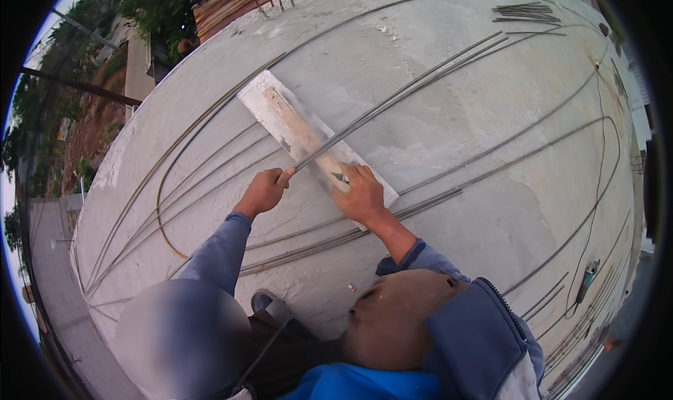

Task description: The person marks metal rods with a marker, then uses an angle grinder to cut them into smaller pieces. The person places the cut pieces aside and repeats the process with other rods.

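Note:
My left hand is closed around the ends of a few long thin steel rods, thumb along the top. The rods slant up to the right across a whitish, plaster-smeared board. A brown wooden strip lies lengthwise on that board. Over the board's lower right part, my right hand is closed, fingers curled, beside the wooden strip. A small dark pointed piece shows by its fingers; what it is remains unclear.
More long rods lie across the grey concrete slab, some bent into wide loops. Short cut rods are bunched at the far right. A corded green power tool rests to the right. The slab's edge drops away at left.

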A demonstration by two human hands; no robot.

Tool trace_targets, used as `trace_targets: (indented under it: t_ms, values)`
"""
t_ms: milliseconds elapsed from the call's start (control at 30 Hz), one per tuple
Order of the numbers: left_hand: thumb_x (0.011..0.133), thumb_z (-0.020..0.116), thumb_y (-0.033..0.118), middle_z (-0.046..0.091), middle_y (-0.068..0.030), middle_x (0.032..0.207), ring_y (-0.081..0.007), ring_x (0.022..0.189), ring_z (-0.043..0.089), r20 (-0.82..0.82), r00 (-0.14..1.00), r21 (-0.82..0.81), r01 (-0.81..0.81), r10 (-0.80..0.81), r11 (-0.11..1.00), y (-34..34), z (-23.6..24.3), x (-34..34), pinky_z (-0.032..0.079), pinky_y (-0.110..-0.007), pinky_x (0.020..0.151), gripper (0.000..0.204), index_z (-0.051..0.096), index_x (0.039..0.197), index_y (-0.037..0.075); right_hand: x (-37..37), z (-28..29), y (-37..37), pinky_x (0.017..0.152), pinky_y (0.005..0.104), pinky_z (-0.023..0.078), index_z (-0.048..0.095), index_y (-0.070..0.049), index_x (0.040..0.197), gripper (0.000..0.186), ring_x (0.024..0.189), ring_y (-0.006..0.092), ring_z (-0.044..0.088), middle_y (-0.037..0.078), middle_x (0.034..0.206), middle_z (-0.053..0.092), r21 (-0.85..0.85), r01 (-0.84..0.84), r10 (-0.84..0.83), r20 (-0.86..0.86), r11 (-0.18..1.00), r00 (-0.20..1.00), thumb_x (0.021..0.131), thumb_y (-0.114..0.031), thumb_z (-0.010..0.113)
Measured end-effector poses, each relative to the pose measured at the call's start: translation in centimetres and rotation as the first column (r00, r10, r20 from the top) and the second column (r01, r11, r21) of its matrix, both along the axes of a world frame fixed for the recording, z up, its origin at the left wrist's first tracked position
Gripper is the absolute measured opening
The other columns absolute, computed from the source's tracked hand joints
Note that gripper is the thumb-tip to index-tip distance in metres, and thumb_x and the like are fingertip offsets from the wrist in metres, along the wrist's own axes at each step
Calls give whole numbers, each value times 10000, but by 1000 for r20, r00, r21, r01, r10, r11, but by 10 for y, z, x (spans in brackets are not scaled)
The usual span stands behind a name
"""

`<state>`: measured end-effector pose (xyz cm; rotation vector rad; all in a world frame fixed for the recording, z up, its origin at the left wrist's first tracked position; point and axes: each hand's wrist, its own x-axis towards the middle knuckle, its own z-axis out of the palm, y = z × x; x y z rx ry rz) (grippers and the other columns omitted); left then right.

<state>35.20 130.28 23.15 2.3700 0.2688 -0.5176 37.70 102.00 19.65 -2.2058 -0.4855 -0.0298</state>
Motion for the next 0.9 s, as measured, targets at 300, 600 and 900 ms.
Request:
trace_targets:
  t_ms: [300, 600, 900]
  values:
    - [1060, 758, 494, 642, -273, 869, -426, 760, 671, 87, 988, -14, -131, 131, 991, 5, -10, -8, 528, -521, 719, 577, 483, 988, -8, -44, -7, 62, 916, 501, 606, 683, -11, 1364, 561, 1138, 393, 675, 168, 1165, 701, 7, -59, 59, -109, 998, 992, 876, -248, 827]
    - [1089, 719, 378, 695, -278, 1062, -456, 928, 715, 187, 977, 158, 72, -102, 985, 81, 0, -47, 562, -559, 829, 437, 559, 1203, -12, -35, -3, -10, 921, 465, 616, 751, -70, 1285, 405, 1084, 356, 746, 149, 1200, 730, -44, -140, 125, -244, 989, 962, 947, -289, 800]
    - [1050, 747, 374, 734, -151, 1089, -386, 1049, 715, 29, 931, 199, 352, -364, 915, 98, 24, -153, 567, -511, 914, 335, 730, 1148, 54, -58, -9, -145, 823, 479, 622, 676, -116, 1275, 345, 1074, 352, 743, 104, 1297, 625, -492, -362, 253, -277, 792, 927, 981, -250, 795]
